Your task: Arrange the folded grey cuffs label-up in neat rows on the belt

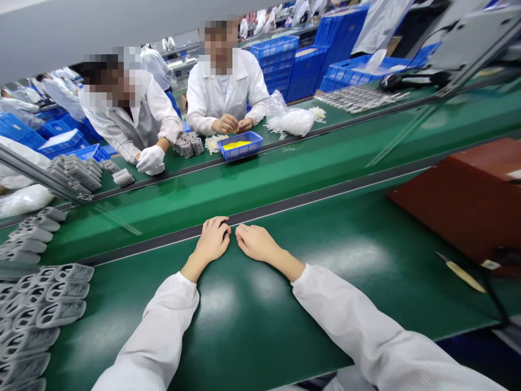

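My left hand [214,239] rests at the far edge of the green worktop [252,309], its fingers bent but apart over the black strip [277,206]. Nothing shows in it. Just to its right, my right hand [253,241] lies with its fingers curled in against the palm, and I see no object in them. A small gap of bare worktop separates the two hands. Both wrists come out of white sleeves. Rows of grey plastic housings [61,313] stand at the left end of the worktop, well apart from my left hand.
A brown-red box [459,201] and a knife with a pale handle [466,275] are on the right. Beyond the green conveyor belt [175,193], two co-workers in white coats handle parts. A blue tray [240,152] with yellow pieces and a plastic bag [297,120] lie there.
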Demonstrator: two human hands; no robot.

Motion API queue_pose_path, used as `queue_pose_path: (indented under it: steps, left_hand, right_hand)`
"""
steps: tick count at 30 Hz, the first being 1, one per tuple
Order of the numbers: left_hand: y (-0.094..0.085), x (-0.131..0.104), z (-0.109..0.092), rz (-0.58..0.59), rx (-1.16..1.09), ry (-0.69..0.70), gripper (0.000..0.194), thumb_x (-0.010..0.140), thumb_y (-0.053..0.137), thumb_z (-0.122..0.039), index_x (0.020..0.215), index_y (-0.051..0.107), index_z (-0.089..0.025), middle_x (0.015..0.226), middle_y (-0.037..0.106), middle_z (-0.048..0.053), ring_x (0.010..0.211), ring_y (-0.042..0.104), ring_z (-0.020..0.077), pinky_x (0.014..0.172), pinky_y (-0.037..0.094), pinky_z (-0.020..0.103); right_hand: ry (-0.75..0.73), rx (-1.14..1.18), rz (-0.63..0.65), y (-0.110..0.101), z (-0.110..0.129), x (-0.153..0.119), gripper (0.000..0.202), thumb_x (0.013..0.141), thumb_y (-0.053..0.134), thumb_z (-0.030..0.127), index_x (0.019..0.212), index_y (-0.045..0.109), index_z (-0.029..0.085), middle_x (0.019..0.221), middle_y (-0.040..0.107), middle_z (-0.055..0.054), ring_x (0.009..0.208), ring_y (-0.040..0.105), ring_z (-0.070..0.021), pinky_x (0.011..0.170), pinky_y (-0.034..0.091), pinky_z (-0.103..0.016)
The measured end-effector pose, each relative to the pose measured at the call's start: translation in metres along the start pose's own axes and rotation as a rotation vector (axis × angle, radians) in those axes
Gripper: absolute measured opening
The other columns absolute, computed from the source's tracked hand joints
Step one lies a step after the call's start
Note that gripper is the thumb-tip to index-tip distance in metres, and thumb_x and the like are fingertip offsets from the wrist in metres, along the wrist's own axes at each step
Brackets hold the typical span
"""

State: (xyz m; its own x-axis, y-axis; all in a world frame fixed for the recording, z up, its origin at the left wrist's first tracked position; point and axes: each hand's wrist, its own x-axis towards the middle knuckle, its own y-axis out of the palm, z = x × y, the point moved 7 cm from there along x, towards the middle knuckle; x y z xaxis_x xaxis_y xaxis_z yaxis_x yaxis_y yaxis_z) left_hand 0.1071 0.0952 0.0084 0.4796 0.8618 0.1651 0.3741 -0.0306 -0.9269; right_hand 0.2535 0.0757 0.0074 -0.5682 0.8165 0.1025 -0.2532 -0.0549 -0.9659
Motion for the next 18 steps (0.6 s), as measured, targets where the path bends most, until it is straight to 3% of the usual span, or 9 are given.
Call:
queue_pose_path:
  steps: [14,18]
  left_hand:
    - [0.0024,0.0002,0.0019,-0.032,0.006,0.020,0.015,0.103,0.055,-0.017,0.106,0.068,-0.024,0.157,0.067,0.012,0.151,0.059,0.0331,0.128,0.048,0.059]
    - [0.0041,-0.0001,0.0055,-0.042,0.019,-0.003,0.019,0.103,0.058,-0.019,0.118,0.069,-0.024,0.159,0.065,0.013,0.154,0.056,0.0341,0.131,0.047,0.059]
  right_hand:
    - [-0.003,0.006,-0.005,0.0008,-0.0014,-0.0001,0.026,0.115,0.046,0.020,0.118,0.071,0.014,0.109,0.077,-0.011,0.091,0.069,-0.0236,0.081,0.041,-0.037]
    - [-0.030,0.049,-0.055,-0.0003,-0.0020,0.0000,0.023,0.113,0.047,0.019,0.111,0.069,0.016,0.105,0.075,-0.010,0.087,0.066,-0.0228,0.081,0.043,-0.036]
